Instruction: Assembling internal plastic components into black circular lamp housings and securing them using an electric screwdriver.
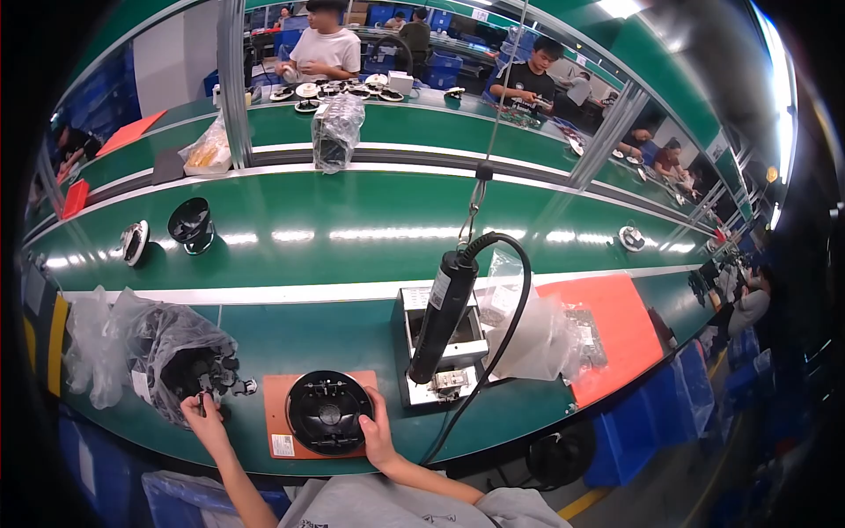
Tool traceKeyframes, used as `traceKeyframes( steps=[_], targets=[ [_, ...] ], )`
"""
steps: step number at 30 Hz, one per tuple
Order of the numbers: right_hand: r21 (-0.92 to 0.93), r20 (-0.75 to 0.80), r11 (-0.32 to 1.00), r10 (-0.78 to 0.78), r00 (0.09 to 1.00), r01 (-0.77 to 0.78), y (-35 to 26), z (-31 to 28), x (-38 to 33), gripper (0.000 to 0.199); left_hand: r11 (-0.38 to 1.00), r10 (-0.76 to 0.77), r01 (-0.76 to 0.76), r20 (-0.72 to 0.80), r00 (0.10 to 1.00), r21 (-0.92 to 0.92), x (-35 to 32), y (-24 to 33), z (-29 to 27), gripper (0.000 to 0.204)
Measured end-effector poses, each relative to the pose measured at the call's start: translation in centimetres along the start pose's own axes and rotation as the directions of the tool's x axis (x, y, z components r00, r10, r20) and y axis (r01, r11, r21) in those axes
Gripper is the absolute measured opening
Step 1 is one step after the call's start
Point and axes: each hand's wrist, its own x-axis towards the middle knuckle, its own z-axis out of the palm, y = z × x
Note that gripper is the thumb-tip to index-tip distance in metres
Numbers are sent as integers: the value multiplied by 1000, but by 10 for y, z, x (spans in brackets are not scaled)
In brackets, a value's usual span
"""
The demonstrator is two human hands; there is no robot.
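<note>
A black round bowl-shaped housing (330, 412) rests on a brown-orange board (280, 405) in front of me, its hollow side up with small fittings inside. My right hand (378, 431) grips its right rim, thumb over the edge. At the left, a clear plastic bag (167, 330) lies with its mouth toward me and black parts (195, 370) showing inside. Just at that mouth, my left hand (204, 414) is closed in a pinch on a small black part, whose exact kind I cannot make out.
A black electric screwdriver (443, 308) hangs on a cable above a metal box-like fixture (449, 352). Plastic bags (537, 339) lie on an orange mat (616, 334) to the right. On the green conveyor (370, 207) stand a black housing (191, 224) and white round parts (135, 243). Co-workers sit beyond.
</note>
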Motion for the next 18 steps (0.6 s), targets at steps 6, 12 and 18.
traceKeyframes(
  steps=[6, 12, 18],
  targets=[
    [-17, -9, 1000, -16, 1000, 16, -3, 1, 0, 59, 921, 194, -182, 1, 981, 345, 4, 10, -3, 27],
    [-23, -10, 1000, 2, 1000, -3, -9, 3, 4, 61, 898, -6, -32, 87, 996, 440, -2, 49, -6, 26],
    [-17, -21, 1000, -1, 1000, 1, -7, 2, 5, 61, 890, 180, -234, 170, 969, 392, 8, 40, -18, 19]
  ],
)
